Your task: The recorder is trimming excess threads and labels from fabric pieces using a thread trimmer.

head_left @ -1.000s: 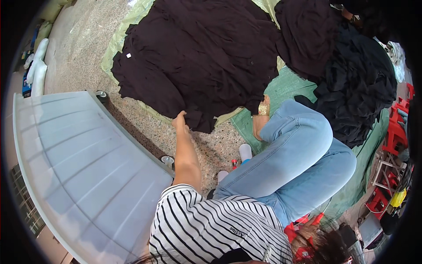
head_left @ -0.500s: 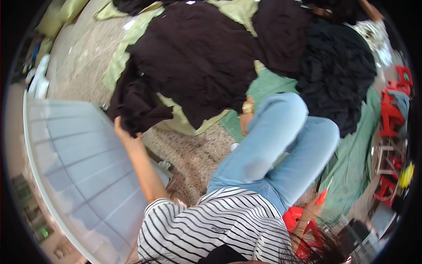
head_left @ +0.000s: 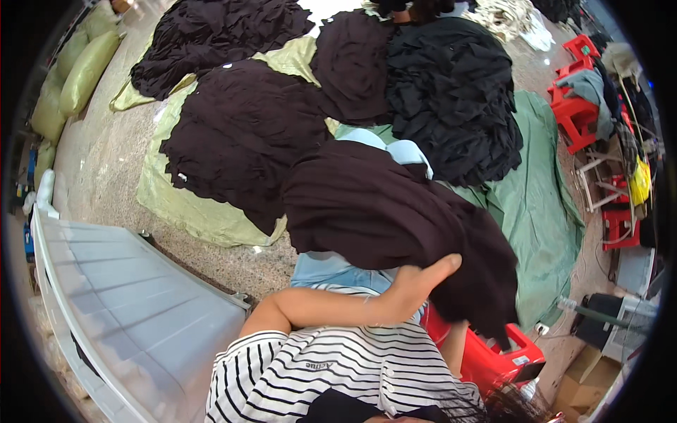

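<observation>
A dark brown garment (head_left: 374,204) lies draped across my lap, its right end hanging down over my right side. My left hand (head_left: 416,285) reaches across my body and is closed on the cloth's near edge, thumb on top. My right forearm (head_left: 455,347) shows below the hanging end of the cloth. The right hand itself is hidden behind the fabric, so its fingers and anything in them cannot be made out. Beyond my knees a big heap of similar dark brown garments (head_left: 247,137) rests on a pale yellow-green sheet (head_left: 176,211).
More dark heaps lie farther off, including a black pile (head_left: 451,99) on a green sheet (head_left: 539,211). A large translucent plastic bin (head_left: 141,296) stands at my left. Beside my right hip is a red stool (head_left: 486,359). Stuffed yellowish sacks (head_left: 88,74) line the far left.
My left hand has carried a brown garment from the heap's left edge across onto my lap. My right hand, seen before with a red-handled tool, is now behind cloth. The view has shifted.
</observation>
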### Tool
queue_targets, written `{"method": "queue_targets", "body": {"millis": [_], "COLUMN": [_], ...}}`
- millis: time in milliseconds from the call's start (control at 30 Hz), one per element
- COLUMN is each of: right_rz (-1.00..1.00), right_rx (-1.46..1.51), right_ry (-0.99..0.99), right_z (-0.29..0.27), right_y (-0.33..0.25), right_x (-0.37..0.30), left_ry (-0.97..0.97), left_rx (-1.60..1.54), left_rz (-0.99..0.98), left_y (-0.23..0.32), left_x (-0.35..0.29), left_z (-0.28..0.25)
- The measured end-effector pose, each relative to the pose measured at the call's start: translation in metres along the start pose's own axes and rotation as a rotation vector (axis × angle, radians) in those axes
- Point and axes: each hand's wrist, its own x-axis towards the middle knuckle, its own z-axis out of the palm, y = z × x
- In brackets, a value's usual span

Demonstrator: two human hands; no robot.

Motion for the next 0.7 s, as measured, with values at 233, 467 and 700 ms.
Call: {"method": "queue_targets", "body": {"millis": [233, 467, 700], "right_rz": [-0.019, -0.186, -0.494], "right_rx": [-0.364, -0.099, 0.079], "right_ry": [-0.022, -0.055, -0.254], "right_z": [-0.015, -0.022, -0.027], "right_y": [-0.109, -0.144, -0.279], "right_x": [-0.080, -0.072, -0.097], "left_ry": [-0.390, -0.738, 0.106], "left_rx": [0.728, 1.121, 1.614], "left_rz": [-0.291, -0.095, 0.582], "left_y": [-0.097, 0.013, 0.078], "left_x": [0.104, -0.004, 0.024], "left_z": [-0.068, -0.088, -0.236]}}
